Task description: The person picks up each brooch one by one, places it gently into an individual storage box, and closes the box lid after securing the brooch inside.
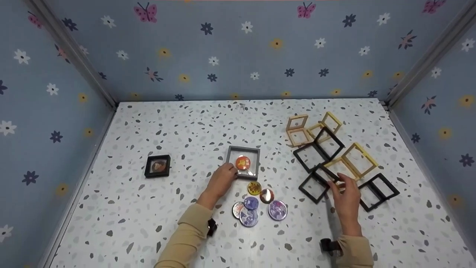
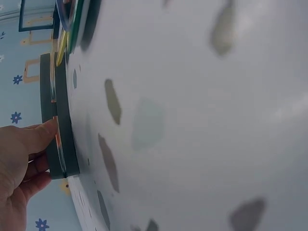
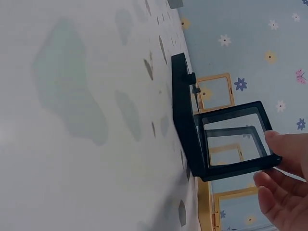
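Note:
My left hand (image 1: 223, 179) grips the near left corner of a grey-rimmed display frame (image 1: 257, 156) in the head view. Inside its clear film sits an orange-red button badge (image 1: 243, 162). The left wrist view shows that frame (image 2: 69, 130) edge-on, its two halves together, with thumb and fingers on its side. At the right, my right hand (image 1: 346, 195) pinches the raised half of a small black hinged display frame (image 1: 303, 187). In the right wrist view, thumb and fingers hold a corner of this black frame (image 3: 236, 169), its other half down on the table.
Several button badges (image 1: 277, 210) lie in front of the grey frame, some overlapping. Open frames, black (image 1: 305, 163), yellow (image 1: 366, 158) and light wood (image 1: 297, 137), crowd the right side. A small black frame (image 1: 148, 169) holding a badge stands left. Patterned walls (image 1: 238, 56) enclose the table.

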Demonstrator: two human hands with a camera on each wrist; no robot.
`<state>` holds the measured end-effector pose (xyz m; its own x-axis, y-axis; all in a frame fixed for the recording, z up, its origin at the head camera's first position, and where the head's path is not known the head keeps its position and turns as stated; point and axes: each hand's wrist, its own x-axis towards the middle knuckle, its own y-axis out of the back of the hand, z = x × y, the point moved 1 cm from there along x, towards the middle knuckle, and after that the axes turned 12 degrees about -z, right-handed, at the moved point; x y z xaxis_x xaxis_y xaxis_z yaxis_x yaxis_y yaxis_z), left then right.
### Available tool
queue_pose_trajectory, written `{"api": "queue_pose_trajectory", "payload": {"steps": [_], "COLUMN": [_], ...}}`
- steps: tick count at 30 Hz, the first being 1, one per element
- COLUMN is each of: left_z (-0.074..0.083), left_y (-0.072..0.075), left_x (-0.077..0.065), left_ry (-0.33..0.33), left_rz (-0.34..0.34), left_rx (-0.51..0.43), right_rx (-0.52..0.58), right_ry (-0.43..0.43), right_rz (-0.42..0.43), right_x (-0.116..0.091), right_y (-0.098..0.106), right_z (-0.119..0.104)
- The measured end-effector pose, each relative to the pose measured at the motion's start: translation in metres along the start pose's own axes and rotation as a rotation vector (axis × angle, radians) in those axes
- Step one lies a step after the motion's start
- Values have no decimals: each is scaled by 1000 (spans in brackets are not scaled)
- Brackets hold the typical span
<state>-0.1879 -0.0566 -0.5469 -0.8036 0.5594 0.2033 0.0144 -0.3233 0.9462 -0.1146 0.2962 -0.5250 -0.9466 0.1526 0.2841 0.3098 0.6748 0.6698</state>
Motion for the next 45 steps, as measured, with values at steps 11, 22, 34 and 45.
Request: {"api": "queue_pose_trajectory", "payload": {"steps": [11, 22, 34, 45], "left_z": [-12, -24, -35, -45], "left_y": [10, 14, 17, 24], "left_x": [-9, -20, -30, -42], "left_ry": [73, 133, 158, 209], "left_rz": [-27, -29, 21, 15], "left_rx": [-4, -51, -70, -85], "right_rx": [-29, -20, 16, 27], "right_ry": [120, 146, 164, 185], "right_rz": [83, 59, 48, 14], "right_x": [9, 8, 8, 7], "right_y": [-3, -6, -14, -26], "right_z": [6, -1, -8, -18]}}
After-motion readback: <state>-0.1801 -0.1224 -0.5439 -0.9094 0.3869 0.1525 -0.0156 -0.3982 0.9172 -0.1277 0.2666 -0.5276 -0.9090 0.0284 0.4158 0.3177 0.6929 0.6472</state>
